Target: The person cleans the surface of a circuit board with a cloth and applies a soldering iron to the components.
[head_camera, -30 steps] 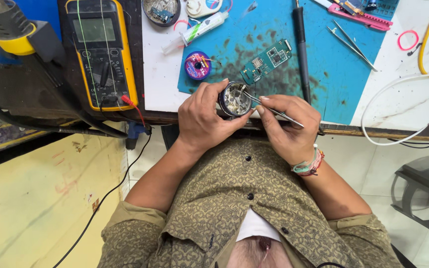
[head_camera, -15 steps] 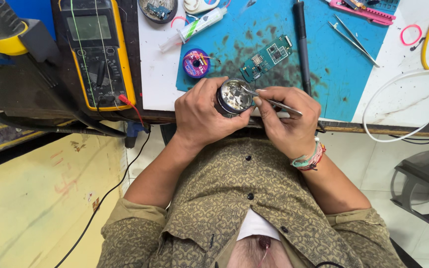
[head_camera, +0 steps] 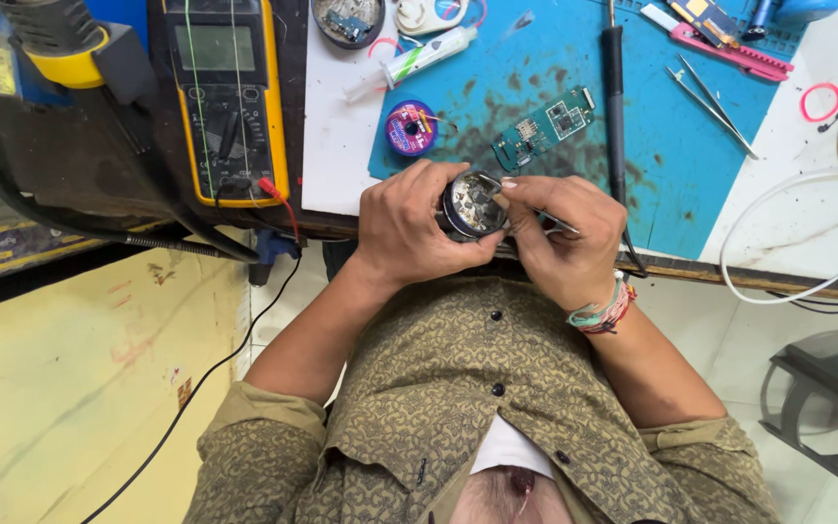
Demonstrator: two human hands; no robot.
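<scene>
I see the left hand (head_camera: 409,228) wrapped around a small round tin (head_camera: 472,205), fingers curled tight about its dark rim, holding it just off the near edge of the bench. The tin's open face points up at the camera and shows pale, shiny bits inside; I cannot tell what they are. The right hand (head_camera: 566,236) is pinched closed on a pair of tweezers (head_camera: 533,210), thumb and forefinger pressing the thin metal arms, and the tips reach into the open tin. Both hands touch each other around the tin, above the person's patterned shirt. A beaded bracelet (head_camera: 601,312) sits on the right wrist.

Beyond the hands lies a blue work mat (head_camera: 671,146), stained dark in the middle. On it I see a small green circuit board (head_camera: 543,129), near the tin but apart from it, a purple spool (head_camera: 410,127) to its left, and a dark soldering iron (head_camera: 615,107) lying lengthwise. A second pair of tweezers (head_camera: 715,107) lies farther right. A yellow meter (head_camera: 227,97) rests on the dark surface to the left, its red lead trailing down off the bench.
</scene>
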